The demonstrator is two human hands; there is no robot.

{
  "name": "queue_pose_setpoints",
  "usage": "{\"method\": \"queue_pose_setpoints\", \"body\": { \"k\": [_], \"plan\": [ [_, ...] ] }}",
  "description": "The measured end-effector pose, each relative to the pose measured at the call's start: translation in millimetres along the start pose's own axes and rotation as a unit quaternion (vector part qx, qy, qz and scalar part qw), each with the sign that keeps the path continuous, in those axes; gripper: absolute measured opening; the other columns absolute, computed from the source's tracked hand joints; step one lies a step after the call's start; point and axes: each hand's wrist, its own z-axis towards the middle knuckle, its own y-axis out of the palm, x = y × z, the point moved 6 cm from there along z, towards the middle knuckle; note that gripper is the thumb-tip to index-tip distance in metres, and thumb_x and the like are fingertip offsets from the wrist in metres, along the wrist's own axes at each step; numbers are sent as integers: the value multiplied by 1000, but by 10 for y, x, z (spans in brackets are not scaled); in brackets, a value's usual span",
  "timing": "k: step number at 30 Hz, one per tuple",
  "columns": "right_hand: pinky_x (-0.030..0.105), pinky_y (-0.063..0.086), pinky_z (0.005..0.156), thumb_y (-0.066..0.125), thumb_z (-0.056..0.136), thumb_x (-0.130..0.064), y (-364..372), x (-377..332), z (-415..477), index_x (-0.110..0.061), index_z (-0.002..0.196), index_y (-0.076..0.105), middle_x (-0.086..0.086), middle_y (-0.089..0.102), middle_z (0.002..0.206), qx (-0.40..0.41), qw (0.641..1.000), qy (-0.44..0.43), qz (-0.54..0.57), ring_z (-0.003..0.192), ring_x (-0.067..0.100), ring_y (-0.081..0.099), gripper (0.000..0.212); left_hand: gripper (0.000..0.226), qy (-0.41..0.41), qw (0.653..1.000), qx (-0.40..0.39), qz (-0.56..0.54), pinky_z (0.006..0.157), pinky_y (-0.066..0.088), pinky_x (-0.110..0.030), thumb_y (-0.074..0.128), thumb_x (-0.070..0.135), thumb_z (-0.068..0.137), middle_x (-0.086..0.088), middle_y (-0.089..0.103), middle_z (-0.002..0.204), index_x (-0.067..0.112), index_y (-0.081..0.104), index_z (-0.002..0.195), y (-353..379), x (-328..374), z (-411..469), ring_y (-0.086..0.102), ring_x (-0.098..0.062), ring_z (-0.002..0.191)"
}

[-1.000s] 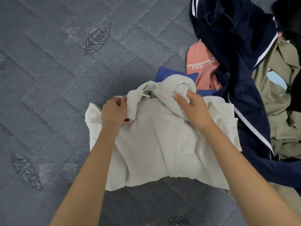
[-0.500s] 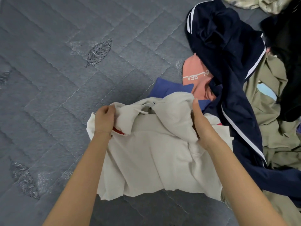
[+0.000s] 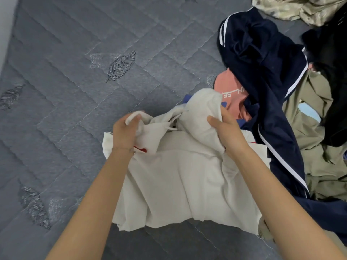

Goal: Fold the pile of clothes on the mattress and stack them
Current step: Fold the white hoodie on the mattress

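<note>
A cream white garment [image 3: 180, 177] with a small red mark lies spread on the grey quilted mattress [image 3: 75, 76] in front of me. My left hand [image 3: 124, 131] grips its upper left edge in a bunch. My right hand [image 3: 226, 131] grips the raised fold at its upper right, lifted off the mattress. The unfolded pile sits to the right: a navy jacket with white stripes [image 3: 262, 72], a salmon shirt with white lettering [image 3: 232, 94], khaki clothes [image 3: 317, 137] and a black garment [image 3: 330, 59]. A blue piece [image 3: 186, 99] peeks from behind the white garment.
Bare mattress with embroidered leaf motifs [image 3: 121, 65] stretches to the left and far side. A pale olive garment [image 3: 293, 8] lies at the top right. The mattress's left edge shows against a light surface [image 3: 4, 25].
Both hands have lifted the top part of the white garment higher, and the right hand has shifted its grip on the fold. The view has tilted, showing more of the mattress's far side.
</note>
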Motion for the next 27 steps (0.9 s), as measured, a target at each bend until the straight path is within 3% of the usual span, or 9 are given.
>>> {"method": "queue_pose_setpoints", "body": {
  "k": [3, 5, 10, 15, 17, 19, 22, 24, 27],
  "plan": [
    [27, 47, 98, 47, 96, 0, -9, -270, -94, -13, 137, 51, 4, 60, 132, -37, 994, -102, 6, 118, 16, 57, 42, 22, 76, 989, 34, -126, 64, 45, -18, 58, 18, 94, 15, 60, 67, 24, 63, 74, -139, 327, 30, 54, -1, 64],
    [22, 50, 94, 46, 95, 0, -37, -333, -109, -18, 129, 57, -2, 64, 126, -49, 991, -125, 15, 115, 11, 60, 40, 16, 155, 972, 18, -174, 77, 50, -21, 57, 19, 94, 16, 68, 82, 25, 70, 87, -159, 557, 46, 62, -3, 81],
    [29, 50, 88, 43, 95, 1, -73, 59, 15, -31, 115, 60, -5, 67, 114, -31, 999, -12, -37, 103, 13, 63, 41, 22, 241, 969, -47, 29, 95, 41, -25, 56, 3, 94, -14, 61, 113, 12, 64, 113, 142, 468, 50, 54, -13, 104],
    [18, 46, 58, 52, 92, -2, -120, 456, 163, -18, 90, 65, 0, 65, 87, -50, 982, 114, -142, 74, 13, 60, 21, 25, 83, 943, -219, 236, 98, 28, -9, 59, 18, 94, -11, 44, 144, 14, 67, 118, 458, -278, 110, 31, -11, 138],
    [14, 42, 49, 62, 90, -14, -183, 402, 282, -16, 80, 65, -1, 62, 78, -46, 971, 109, -207, 64, 9, 55, 10, 26, -3, 950, -229, 211, 76, 41, -1, 55, 34, 96, -3, 39, 147, 22, 69, 113, 455, -402, 159, 32, -14, 138],
    [9, 41, 49, 69, 87, -24, -263, 276, 415, -19, 80, 66, -6, 62, 74, 14, 976, 56, -211, 63, 3, 54, 9, 31, -11, 972, -190, 138, 58, 42, -1, 45, 38, 99, 6, 60, 120, 25, 72, 93, 420, -340, 268, 54, -9, 113],
    [14, 48, 74, 66, 86, -33, -332, 189, 561, -20, 98, 68, -8, 67, 88, 101, 991, 14, -93, 81, 7, 60, 18, 28, 24, 995, -54, 85, 68, 41, -7, 44, 24, 99, 10, 62, 88, 19, 68, 84, 282, -217, 484, 55, -5, 85],
    [28, 46, 90, 58, 90, -43, -343, 210, 675, -13, 116, 63, 0, 66, 97, 125, 990, 36, -45, 92, 12, 58, 40, 16, 15, 997, -19, 73, 67, 40, -6, 48, 16, 97, 6, 58, 92, 11, 63, 101, 285, -229, 589, 52, -10, 92],
    [12, 40, 76, 56, 94, -43, -231, 262, 799, -23, 114, 55, -13, 58, 91, 101, 991, 66, -56, 82, 0, 52, 28, 31, -36, 996, -30, 80, 75, 39, -11, 54, 16, 95, 0, 56, 109, 6, 55, 124, 373, -279, 685, 49, -10, 97]
  ]
}}
